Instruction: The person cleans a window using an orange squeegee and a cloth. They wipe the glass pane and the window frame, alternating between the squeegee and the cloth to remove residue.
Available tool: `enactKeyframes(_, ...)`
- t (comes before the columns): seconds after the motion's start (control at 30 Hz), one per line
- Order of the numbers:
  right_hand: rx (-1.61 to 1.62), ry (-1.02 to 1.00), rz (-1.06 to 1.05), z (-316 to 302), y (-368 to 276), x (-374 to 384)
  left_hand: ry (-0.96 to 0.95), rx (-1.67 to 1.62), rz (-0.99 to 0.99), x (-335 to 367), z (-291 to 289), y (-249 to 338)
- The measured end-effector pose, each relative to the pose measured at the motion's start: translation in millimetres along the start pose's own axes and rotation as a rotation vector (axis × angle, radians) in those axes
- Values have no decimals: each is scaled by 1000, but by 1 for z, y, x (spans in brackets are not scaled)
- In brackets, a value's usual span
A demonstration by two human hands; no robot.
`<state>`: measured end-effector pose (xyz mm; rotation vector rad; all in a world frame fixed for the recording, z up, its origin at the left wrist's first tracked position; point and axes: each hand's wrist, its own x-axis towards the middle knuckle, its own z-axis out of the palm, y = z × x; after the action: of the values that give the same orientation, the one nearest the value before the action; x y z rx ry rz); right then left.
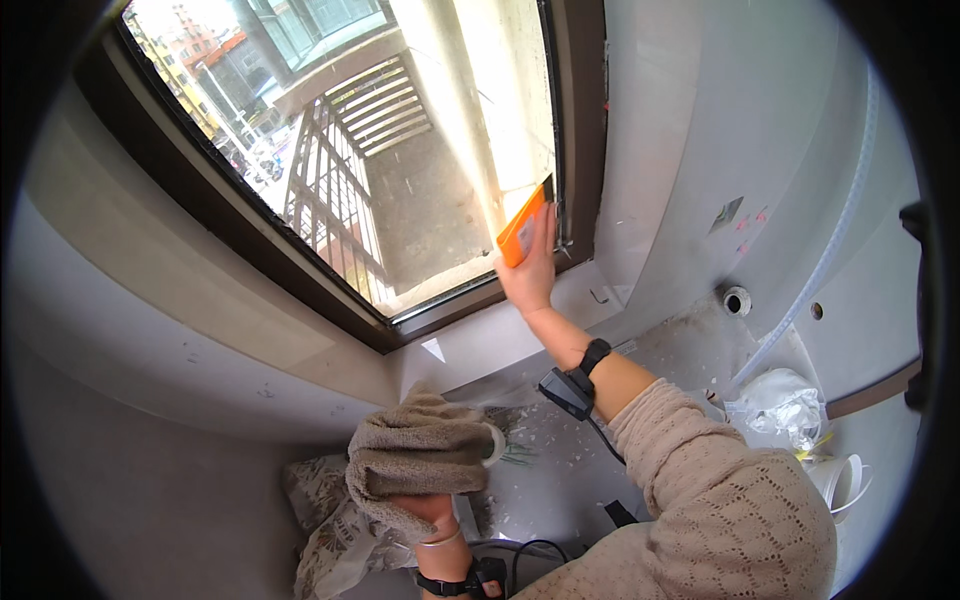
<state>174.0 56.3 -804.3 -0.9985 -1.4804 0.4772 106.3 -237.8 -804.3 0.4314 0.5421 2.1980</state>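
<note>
My right hand (pixel 530 278) is closed around a flat orange scraper (pixel 519 232) with a dark edge. The tool lies against the window pane (pixel 425 210), close to the lower right corner of the dark brown frame (pixel 580 130). Lower down, a crumpled grey-brown towel (pixel 405 455) is gripped by my left hand (pixel 432 512), and its folds cover most of the fingers. A black strapped device sits on each of my wrists.
Under the towel lies a crumpled patterned bag (pixel 345 540). A pale hose (pixel 825 260) runs down the right wall near a pipe stub (pixel 737 301). A clear plastic bag (pixel 785 405) and a white bucket (pixel 838 485) stand at the right. Debris dots the grey floor (pixel 545 475).
</note>
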Motion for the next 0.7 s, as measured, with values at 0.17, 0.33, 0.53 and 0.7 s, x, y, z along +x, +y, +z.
enactKeyframes(0.17, 102, -207, 43, 13, 29, -14, 50, -42, 4, 2, 3, -3)
enactKeyframes(0.33, 10, -105, -112, 9, 33, -29, 113, -115, 0, 0, 11, 0)
enactKeyframes(0.53, -89, -434, -667, -26, -60, 34, 123, -53, 149, 2, 22, 8)
enactKeyframes(0.7, -400, -528, -894, -14, -129, 64, 334, -169, 196, 1, 34, 8)
